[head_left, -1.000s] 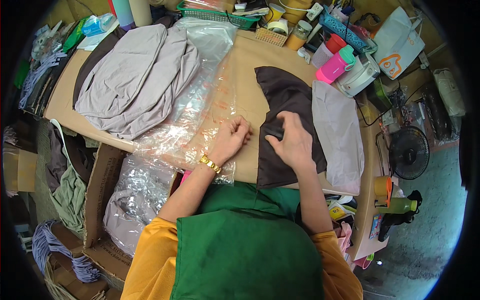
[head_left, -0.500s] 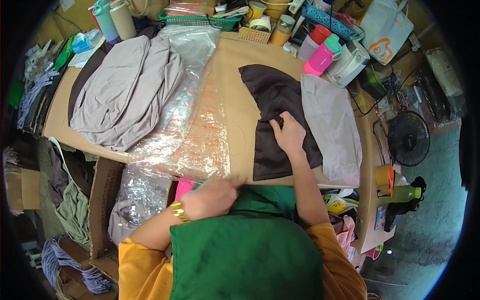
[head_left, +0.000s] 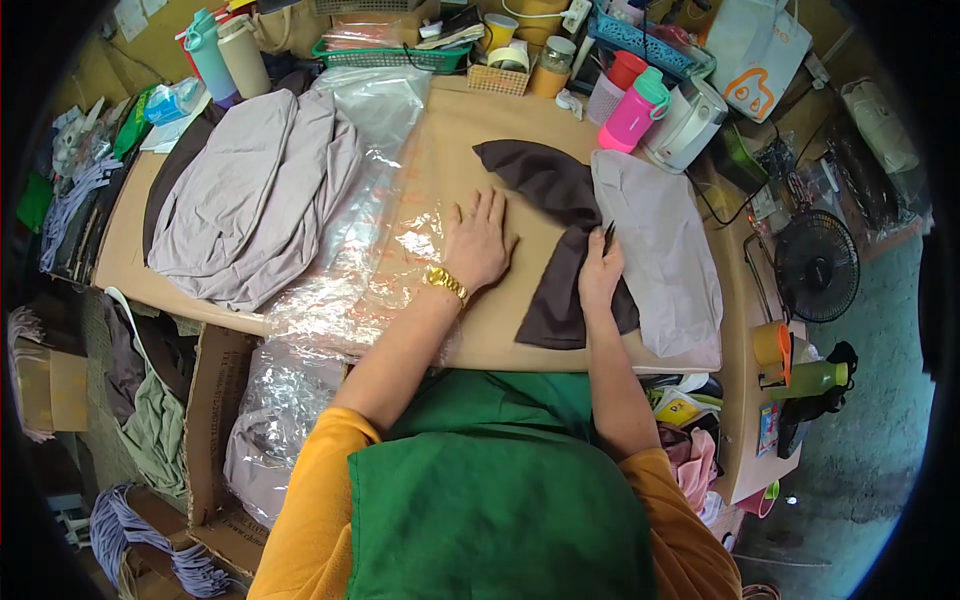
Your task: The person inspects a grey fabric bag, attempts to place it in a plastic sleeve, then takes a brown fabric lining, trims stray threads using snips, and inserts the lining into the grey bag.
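Curved cloth piece is uniform dark brown; flat cloth piece reads pale lilac-grey; bundled cloth, similar. Plastic sheet: clear, orange-red marks. Tabletop: tan. Apron: green. Sleeves: mustard. Bracelet: gold. Flask: hot pink, mint-green lid.

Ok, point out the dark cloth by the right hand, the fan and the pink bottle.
Dark cloth (head_left: 564,288), head view: its lower part.
Fan (head_left: 818,266), head view: middle of the grille.
Pink bottle (head_left: 630,120), head view: middle of its body.
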`<action>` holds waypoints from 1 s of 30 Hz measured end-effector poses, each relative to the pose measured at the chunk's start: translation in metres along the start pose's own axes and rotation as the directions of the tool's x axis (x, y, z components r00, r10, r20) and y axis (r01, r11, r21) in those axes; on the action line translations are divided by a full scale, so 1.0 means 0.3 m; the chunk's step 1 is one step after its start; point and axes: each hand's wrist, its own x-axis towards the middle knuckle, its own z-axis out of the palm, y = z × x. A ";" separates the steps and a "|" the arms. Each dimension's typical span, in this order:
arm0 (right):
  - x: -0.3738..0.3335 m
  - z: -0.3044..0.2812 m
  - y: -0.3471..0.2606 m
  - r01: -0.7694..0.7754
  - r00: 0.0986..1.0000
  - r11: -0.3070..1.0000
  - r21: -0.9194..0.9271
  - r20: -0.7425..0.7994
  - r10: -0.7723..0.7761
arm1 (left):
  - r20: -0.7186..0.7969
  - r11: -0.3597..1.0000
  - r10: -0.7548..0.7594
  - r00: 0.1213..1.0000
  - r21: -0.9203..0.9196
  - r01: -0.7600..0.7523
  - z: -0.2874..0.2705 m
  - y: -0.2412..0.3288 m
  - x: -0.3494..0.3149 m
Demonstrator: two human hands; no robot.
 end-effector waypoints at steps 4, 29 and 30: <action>0.042 -0.069 0.110 -0.258 0.966 0.966 0.028 0.033 0.257 | 0.229 0.950 0.306 0.924 -0.009 -0.313 -0.068 0.076 -0.170; 0.089 -0.114 0.157 -0.420 0.907 0.872 0.250 0.108 0.406 | 0.558 0.387 0.483 0.674 -0.827 0.408 -0.199 0.081 -0.330; 0.085 -0.120 0.167 -0.428 0.904 0.873 0.236 0.102 0.416 | 0.620 0.195 0.220 0.754 -0.785 0.589 -0.208 0.072 -0.295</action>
